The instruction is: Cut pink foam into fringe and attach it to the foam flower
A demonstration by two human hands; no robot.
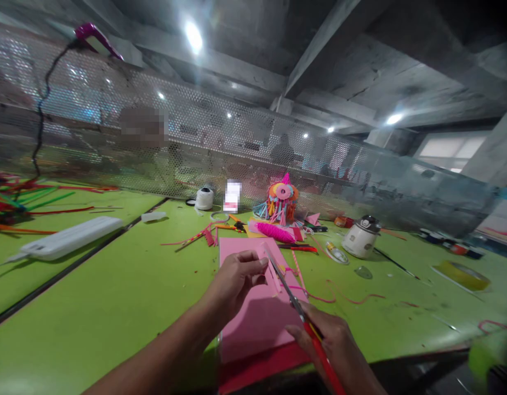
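Note:
My left hand (pixel 239 274) pinches a narrow pink paper strip (pixel 273 271) above a pink sheet (pixel 253 318) lying on the green table (pixel 113 296). My right hand (pixel 333 340) grips red-handled scissors (pixel 296 304), whose blades reach up to the strip near my left fingers. A red sheet (pixel 261 367) shows under the pink one at the near edge. Thin pink trimmings (pixel 331 299) curl on the table just right of the sheet.
A colourful fringed paper ornament (pixel 281 202) and a bright pink fringe roll (pixel 274 232) stand behind the sheet. A white glue pot (pixel 362 237), tape roll (pixel 204 198), white power strip (pixel 70 237), yellow tape (pixel 462 274) and coloured strips (pixel 15 203) lie around. A perforated metal screen (pixel 237 148) bounds the far side.

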